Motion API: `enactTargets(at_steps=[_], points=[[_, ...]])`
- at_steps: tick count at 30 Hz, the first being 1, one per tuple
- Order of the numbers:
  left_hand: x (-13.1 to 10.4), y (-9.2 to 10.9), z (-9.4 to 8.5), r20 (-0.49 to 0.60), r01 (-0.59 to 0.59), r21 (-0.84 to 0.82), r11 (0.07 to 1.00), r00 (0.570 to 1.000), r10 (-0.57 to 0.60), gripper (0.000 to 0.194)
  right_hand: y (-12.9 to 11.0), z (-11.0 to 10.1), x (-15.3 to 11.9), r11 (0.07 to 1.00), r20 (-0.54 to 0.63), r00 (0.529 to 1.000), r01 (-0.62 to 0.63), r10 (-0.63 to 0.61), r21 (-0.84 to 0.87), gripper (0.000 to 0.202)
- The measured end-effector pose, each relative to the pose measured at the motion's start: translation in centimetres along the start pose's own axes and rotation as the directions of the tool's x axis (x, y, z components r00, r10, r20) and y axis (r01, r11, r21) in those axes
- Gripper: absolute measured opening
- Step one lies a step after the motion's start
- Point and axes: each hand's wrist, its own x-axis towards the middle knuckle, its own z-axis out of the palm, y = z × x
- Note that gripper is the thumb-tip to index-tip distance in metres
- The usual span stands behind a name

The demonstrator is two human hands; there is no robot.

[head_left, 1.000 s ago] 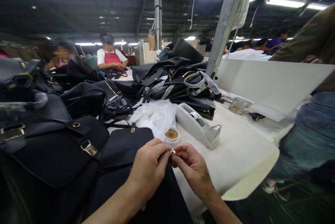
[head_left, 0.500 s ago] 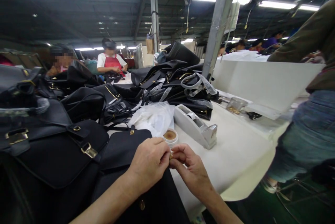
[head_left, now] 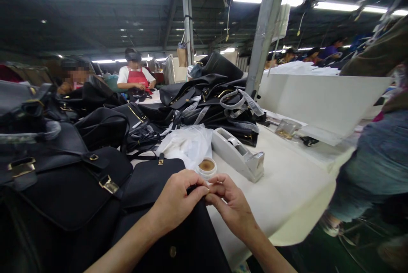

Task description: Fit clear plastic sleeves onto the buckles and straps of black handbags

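1. At the near edge of the worktable, both hands meet over a black handbag that lies flat at that edge.
2. Left hand: fingers curled together, thumb and forefinger pinched on a small gold fitting and on the dark strap end beside it.
3. Right hand: fingertips closed on the same fitting from the opposite side. The two hands touch at the pinch.
4. The fitting is held just above the bag's right edge, near a small open pot of brown paste. It is too small to tell its long axis or facing; only a gold glint shows between the fingertips.
5. The strap end appears to run left to right, towards the fitting.
6. Risk, as a judgement: the fitting is tiny and gripped only by fingertips; a slip could drop it onto the black bag or off the near edge.
7. Risk, as a judgement: the open pot sits just behind the hands; a forward knuckle could tip it and smear paste on the bag or the white plastic bag.
8. Surroundings: a grey tape dispenser stands right of the pot; a larger black bag with gold buckle lies at the left; more handbags are piled at the far side. Other people work further back, and one stands at the right.
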Motion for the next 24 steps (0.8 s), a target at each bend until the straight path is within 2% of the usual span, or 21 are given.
enactTargets(at_steps=[6,11,14,20,24], points=[[0.1,-0.1,-0.3,0.06,-0.171,0.163,0.972,0.985,0.164,0.017,-0.3,-0.3,-0.1,0.998,0.051,0.999,0.02,-0.017,-0.059,0.022],[0.1,0.0,0.0,0.079,-0.244,0.342,0.907,0.97,0.23,0.017,-0.5,-0.3,-0.2,0.998,0.06,0.998,0.025,-0.021,-0.059,0.023],[0.1,-0.1,0.4,0.083,-0.194,0.316,0.929,0.981,0.176,0.017,-0.4,-0.3,-0.3,0.998,0.047,0.999,0.017,-0.014,-0.066,0.023],[0.0,-0.9,1.0,0.086,0.048,0.153,0.987,0.994,-0.062,0.018,-0.2,-0.1,-0.5,0.997,0.003,1.0,-0.007,0.008,-0.082,0.021],[0.1,-1.4,1.1,0.116,0.098,0.023,0.995,0.988,-0.1,0.018,-0.3,0.1,-0.5,0.999,-0.01,1.0,-0.011,0.011,-0.042,0.02]])
